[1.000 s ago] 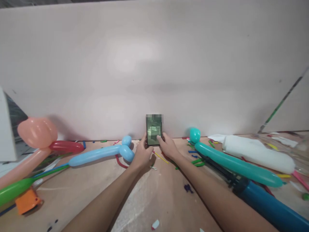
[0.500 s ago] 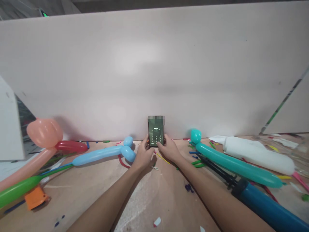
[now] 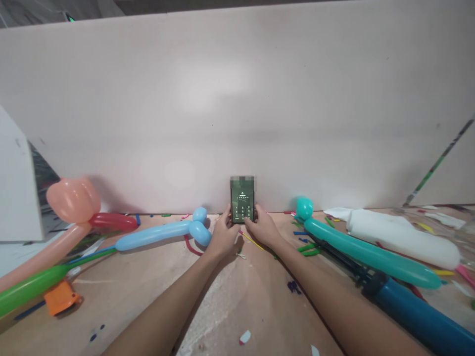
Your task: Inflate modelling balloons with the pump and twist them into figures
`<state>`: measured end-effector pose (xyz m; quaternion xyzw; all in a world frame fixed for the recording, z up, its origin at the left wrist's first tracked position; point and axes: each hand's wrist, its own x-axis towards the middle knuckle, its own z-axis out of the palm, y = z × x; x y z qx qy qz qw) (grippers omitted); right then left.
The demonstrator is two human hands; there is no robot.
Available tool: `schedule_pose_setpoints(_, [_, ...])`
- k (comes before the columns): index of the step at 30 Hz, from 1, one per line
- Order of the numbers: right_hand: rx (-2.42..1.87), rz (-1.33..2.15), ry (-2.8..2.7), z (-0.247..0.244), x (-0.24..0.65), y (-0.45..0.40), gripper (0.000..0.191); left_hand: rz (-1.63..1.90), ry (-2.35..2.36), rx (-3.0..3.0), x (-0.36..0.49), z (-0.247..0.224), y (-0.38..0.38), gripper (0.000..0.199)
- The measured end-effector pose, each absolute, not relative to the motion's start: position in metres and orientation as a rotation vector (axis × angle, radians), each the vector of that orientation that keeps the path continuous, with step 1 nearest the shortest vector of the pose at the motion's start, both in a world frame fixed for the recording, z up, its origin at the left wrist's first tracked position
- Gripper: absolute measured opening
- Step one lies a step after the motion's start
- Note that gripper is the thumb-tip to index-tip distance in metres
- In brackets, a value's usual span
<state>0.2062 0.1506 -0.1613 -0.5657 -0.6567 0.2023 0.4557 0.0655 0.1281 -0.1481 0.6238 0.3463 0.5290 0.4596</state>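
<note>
A dark smartphone stands upright between my hands near the foot of the white panel, its screen lit with what looks like a number keypad. My left hand grips its left edge, fingers behind and thumb at the lower corner. From the other side my right hand holds the right edge, with the thumb over the bottom of the screen. Close to my left hand lies a light blue twisted balloon. A yellow uninflated balloon rests on the table just below the phone.
Pink, red and green balloons and an orange tool lie at left. On the right are a teal balloon, a blue hand pump and a white roll. The white panel rises behind, with balloon scraps along its foot.
The whole scene has shifted slightly to the right in view. Both hands still hold the phone, and the text on its screen looks a little different.
</note>
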Motion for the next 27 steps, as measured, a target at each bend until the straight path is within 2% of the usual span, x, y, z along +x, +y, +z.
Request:
schedule_pose_setpoints(11, [-1.476, 0.459, -1.582, -0.1537, 0.2025, 0.1437, 0.023, 1.343, 0.787, 1.615, 0.0671, -0.1447, 0.1300, 0.064])
schedule_pose_setpoints(21, [-1.505, 0.458, -1.599, -0.1531, 0.2060, 0.1464, 0.015, 1.338, 0.798, 1.638, 0.0667, -0.1406, 0.1258, 0.063])
schedule_pose_setpoints(27, [-1.473, 0.481, -1.606, -0.1537, 0.2058, 0.1466, 0.016, 1.340, 0.780, 1.637, 0.0665, -0.1429, 0.1240, 0.068])
